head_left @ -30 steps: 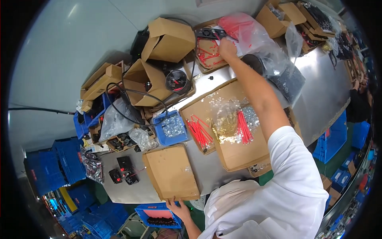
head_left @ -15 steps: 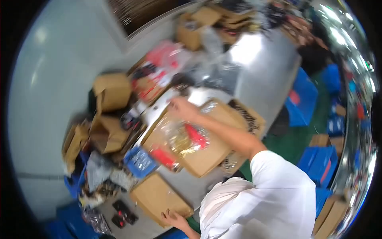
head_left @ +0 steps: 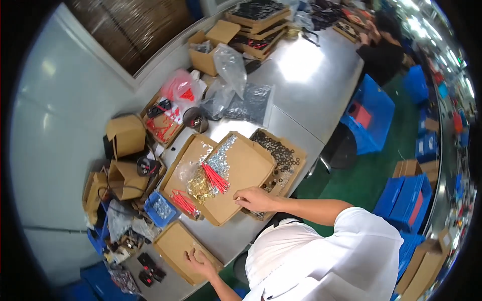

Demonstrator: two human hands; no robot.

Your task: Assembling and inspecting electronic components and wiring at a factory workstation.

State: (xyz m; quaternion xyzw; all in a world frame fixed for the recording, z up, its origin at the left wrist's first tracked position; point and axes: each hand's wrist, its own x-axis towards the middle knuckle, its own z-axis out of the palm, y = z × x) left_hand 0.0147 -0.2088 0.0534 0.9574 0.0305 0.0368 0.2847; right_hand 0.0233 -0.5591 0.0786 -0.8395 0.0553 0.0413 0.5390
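My left hand (head_left: 199, 263) is over the near edge of a shallow cardboard tray (head_left: 170, 240), fingers apart and nothing seen in them. My right hand (head_left: 257, 199) is at the near right side of a larger cardboard tray (head_left: 248, 173), thumb and fingers pinched together; whether something small is between them is hidden. On that larger tray lie silver small parts (head_left: 221, 158), a bundle of thin red sticks (head_left: 216, 178) and gold-coloured small parts (head_left: 201, 190) beside clear plastic. More red sticks (head_left: 184, 201) lie to the left, in a tray partly underneath.
A tray of black rings (head_left: 278, 150) lies to the right, partly covered. A blue bin (head_left: 160, 207) of silver pieces stands left. Farther off are a dark round cup (head_left: 195, 119), plastic bags (head_left: 248, 104) and cardboard boxes (head_left: 203, 60). A co-worker (head_left: 384, 52) sits at the far right.
My right hand has come back from the far side of the larger tray to its near right side. My left hand stays over the small tray. The view has shifted and is sharper.
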